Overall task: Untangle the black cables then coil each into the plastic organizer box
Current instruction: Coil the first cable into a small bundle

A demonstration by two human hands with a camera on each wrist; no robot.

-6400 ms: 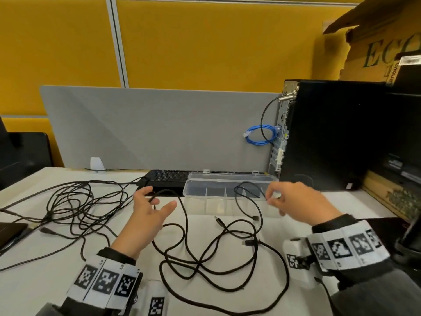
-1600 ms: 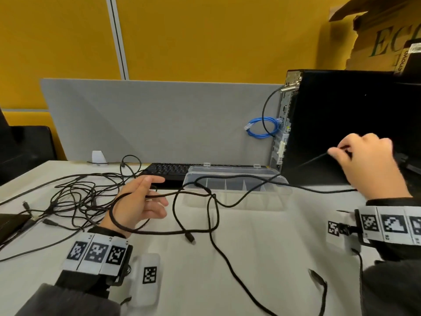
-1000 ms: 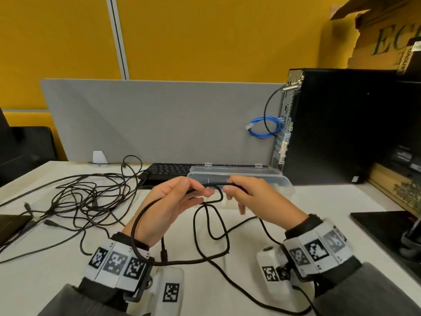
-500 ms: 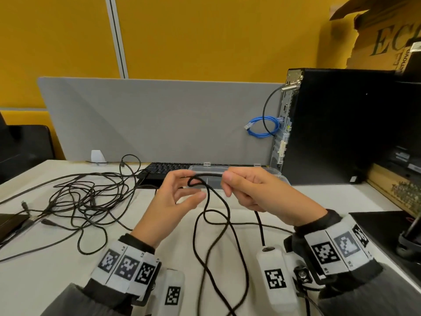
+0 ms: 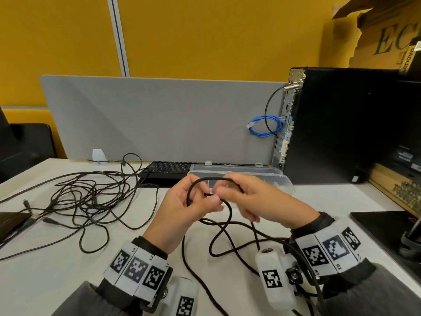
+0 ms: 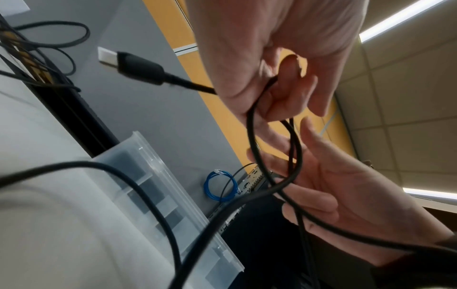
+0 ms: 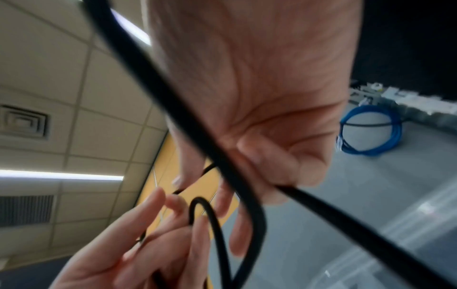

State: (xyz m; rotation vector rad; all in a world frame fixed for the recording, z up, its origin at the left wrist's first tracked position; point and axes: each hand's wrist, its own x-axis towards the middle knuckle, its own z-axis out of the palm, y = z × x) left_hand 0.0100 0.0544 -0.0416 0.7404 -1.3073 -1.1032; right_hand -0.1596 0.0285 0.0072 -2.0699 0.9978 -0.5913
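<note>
Nearest the camera, slack from one black cable (image 5: pixel 224 236) trails in loose crossing curves over the white surface (image 5: pixel 57 265) btwn the two wrists. Just above that, both hands meet mid-air: left hand (image 5: pixel 182 215) has fingers & thumb curled round the cable, pinching the base of a small loop w/ the USB plug (image 6: pixel 138 67) end sticking out past its knuckles; right hand (image 5: pixel 257 201) is also curled on the same cable, bending the loop over the top, strand running thru its palm. So first coil turn is being formed, most of this cable's length not wound yet. Further left, a second bunch of thin black cables (image 5: pixel 86 197) lies in a tangled heap on the surface, untouched by either hand, several plugs loose at its edge. Behind the hands, the clear plastic organizer box (image 5: pixel 282 179) sits open, dividers visible; no cable seen in it, tho the hands hide part. Beyond: keyboard (image 5: pixel 168 171), PC tower (image 5: pixel 341 124), grey partition (image 5: pixel 159 117). Judging progress: early – one cable freed & started, none stowed, the heap still to sort.
</note>
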